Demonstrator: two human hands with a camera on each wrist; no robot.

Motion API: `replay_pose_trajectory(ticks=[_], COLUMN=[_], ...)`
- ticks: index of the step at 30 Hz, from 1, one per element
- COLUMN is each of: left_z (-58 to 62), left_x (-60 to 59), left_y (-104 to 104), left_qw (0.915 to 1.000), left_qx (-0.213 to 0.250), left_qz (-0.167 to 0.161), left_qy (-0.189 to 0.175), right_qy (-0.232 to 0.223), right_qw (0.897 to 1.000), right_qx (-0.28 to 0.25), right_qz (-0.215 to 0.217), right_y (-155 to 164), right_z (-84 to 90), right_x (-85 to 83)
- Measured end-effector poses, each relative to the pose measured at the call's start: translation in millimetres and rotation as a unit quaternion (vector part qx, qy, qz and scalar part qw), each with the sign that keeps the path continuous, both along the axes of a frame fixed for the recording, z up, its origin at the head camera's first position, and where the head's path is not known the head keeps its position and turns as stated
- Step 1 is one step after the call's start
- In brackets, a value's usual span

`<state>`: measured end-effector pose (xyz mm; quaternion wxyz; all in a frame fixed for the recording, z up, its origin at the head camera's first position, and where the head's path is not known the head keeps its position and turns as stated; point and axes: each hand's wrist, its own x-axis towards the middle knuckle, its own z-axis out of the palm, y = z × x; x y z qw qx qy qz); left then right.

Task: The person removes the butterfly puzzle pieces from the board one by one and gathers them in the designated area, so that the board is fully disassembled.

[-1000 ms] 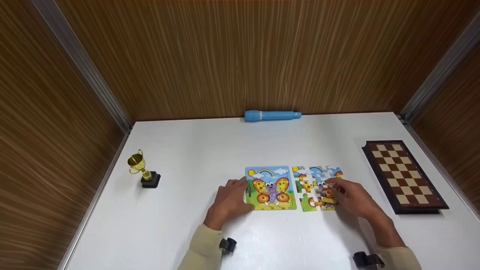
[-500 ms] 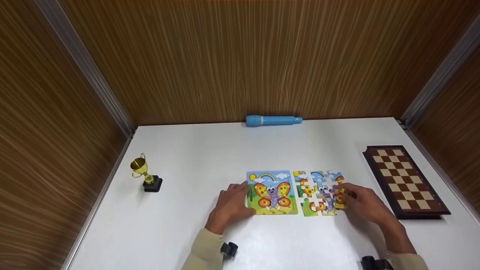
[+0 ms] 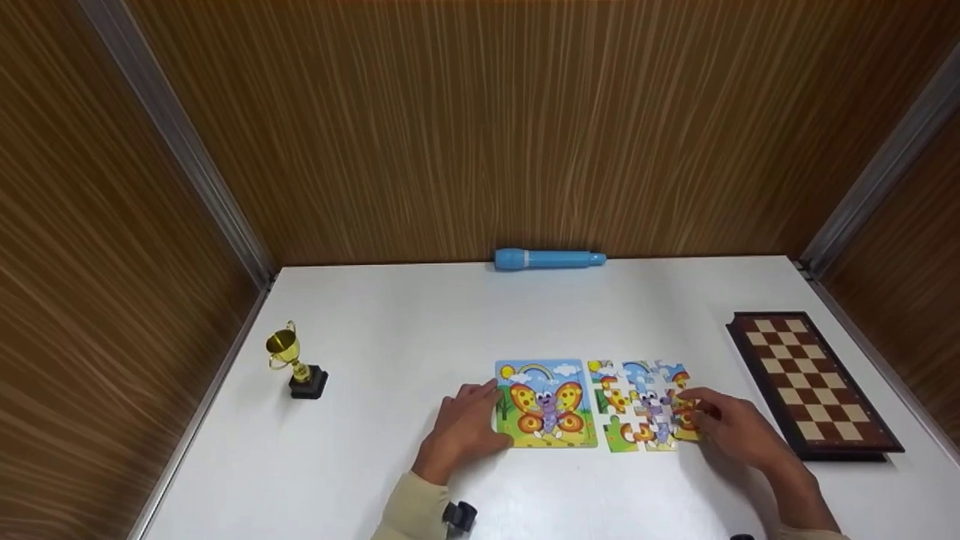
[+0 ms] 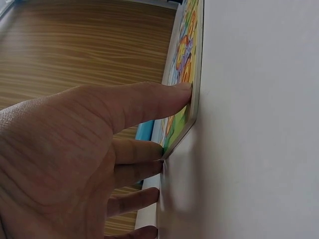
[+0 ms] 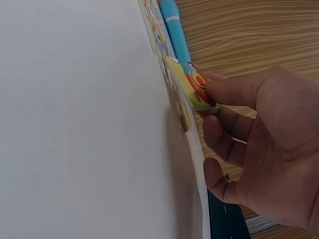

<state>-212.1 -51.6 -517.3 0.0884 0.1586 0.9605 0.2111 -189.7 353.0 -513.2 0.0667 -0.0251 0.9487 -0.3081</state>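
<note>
My left hand (image 3: 466,427) rests at the left side of a square butterfly picture board (image 3: 547,435). In the left wrist view the thumb (image 4: 164,97) touches the board's edge and the straight fingers reach its corner. To the right of the board lie loosely laid-out jigsaw pieces (image 3: 619,439) with the same butterfly picture. My right hand (image 3: 739,435) pinches one jigsaw piece (image 5: 188,87), orange and yellow with a green edge, between thumb and fingers. That piece is tilted close over the lower right of the layout; its far side is hidden by the fingertips.
A blue toy microphone (image 3: 555,259) lies along the back wall. On the left stands a small gold trophy (image 3: 285,349) with a black base. A chessboard box (image 3: 814,382) lies on the right, close beyond my right forearm. Wood-grain panels (image 3: 480,135) enclose the white table.
My right hand has moved right with the piece, from over the middle of the layout to its right column. The left hand stays at the board. The head view has tilted upward.
</note>
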Motion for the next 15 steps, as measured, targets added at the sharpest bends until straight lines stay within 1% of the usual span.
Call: replay_pose_trajectory(ticks=[5,10,15], left_z=[-1.0,-1.3,0.6], left_x=[-0.3,-0.9,-2.6], left_y=[-1.1,-2.2,-1.6], left_qw=[1.0,0.9999,0.9996], left_qx=[0.007,0.008,0.021], left_qz=[-0.006,-0.005,-0.002], left_qy=[-0.002,-0.008,-0.016], right_qy=[-0.013,-0.015,-0.016], right_qw=[1.0,1.0,0.999], right_qx=[0.003,0.009,0.02], right_qz=[-0.018,-0.021,-0.029], right_y=[4.3,6.8,9.6], right_z=[-2.3,-2.7,0.8], right_x=[1.5,0.8,-2.8])
